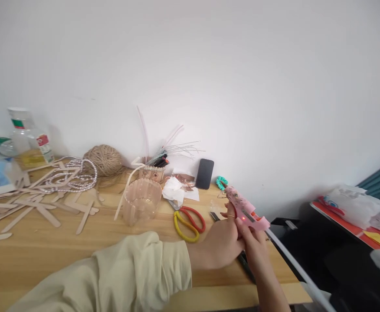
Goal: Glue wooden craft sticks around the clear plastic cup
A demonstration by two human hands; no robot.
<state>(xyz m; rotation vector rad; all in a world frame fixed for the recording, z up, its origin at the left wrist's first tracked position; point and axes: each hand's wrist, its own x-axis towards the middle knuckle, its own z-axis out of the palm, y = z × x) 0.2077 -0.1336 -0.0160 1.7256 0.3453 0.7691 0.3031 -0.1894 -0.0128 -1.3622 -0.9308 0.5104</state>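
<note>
A pink hot glue gun with a small lit red light is held over the right side of the table, its nozzle pointing up and away. My left hand is closed around its handle side, partly hiding it. My right hand also grips it, with the thumb near the light. From its rear a long white rod or cord runs down to the right. Beneath my hands lies a black utility knife, partly covered. Left of them are scissors with red and yellow handles.
A clear ribbed cup stands mid-table before a pot of wires and pens. Wooden sticks, bead strings, twine and a bottle lie left. A phone leans against the wall.
</note>
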